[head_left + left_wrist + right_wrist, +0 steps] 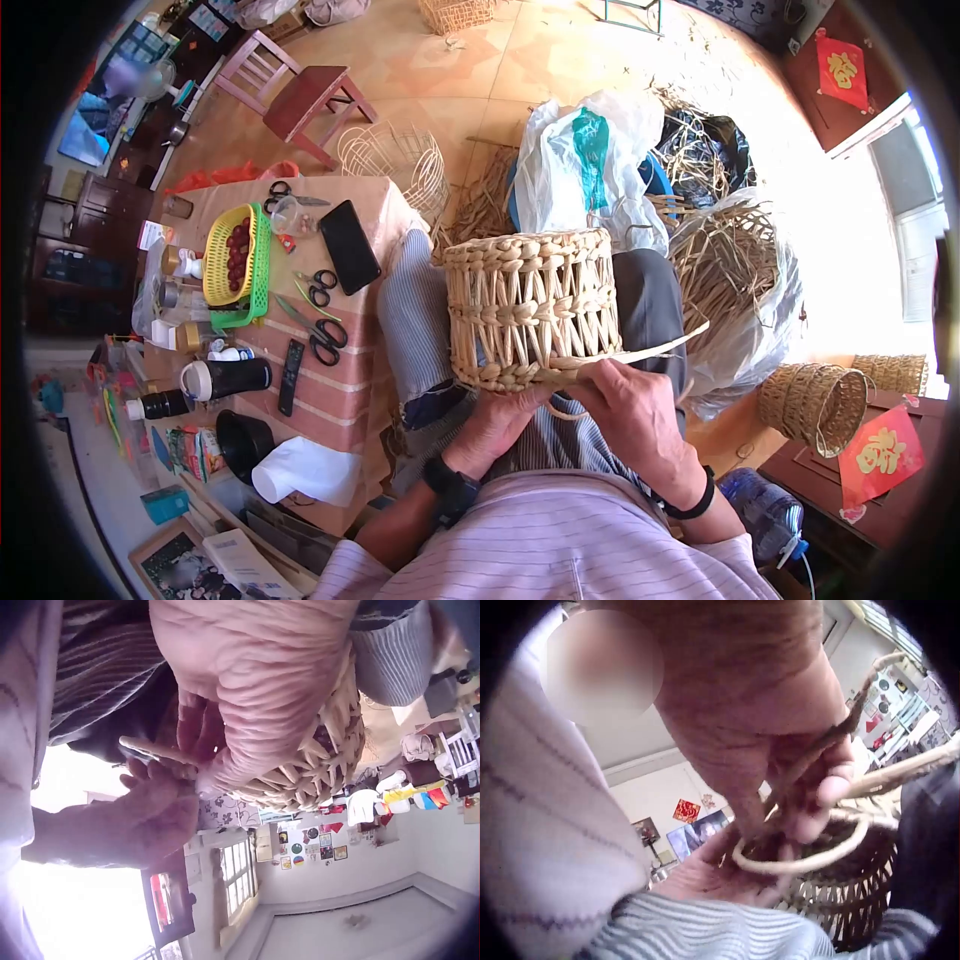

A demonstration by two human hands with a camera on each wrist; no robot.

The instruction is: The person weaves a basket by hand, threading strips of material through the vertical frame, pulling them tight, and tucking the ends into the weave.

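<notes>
A woven straw basket [530, 310] with an open lattice side lies across the person's lap, its near rim toward the body. My left hand [500, 425] grips that rim from the near left; its fingertips are partly hidden in the head view. Just to its right, my right hand [640, 410] pinches a straw strand [660, 348] at the rim. One end of the strand sticks out to the right, and a pale loop [802, 864] of straw hangs below the fingers in the right wrist view. Both hands meet closely at the rim in the left wrist view.
A cloth-covered table [365, 200] at left bears scissors [325, 343], a phone [350, 247], a yellow basket [230, 255] and bottles. Bags of loose straw [725, 250] stand ahead right. A wooden chair [305, 100] is farther off; finished-looking baskets [812, 405] lie at right.
</notes>
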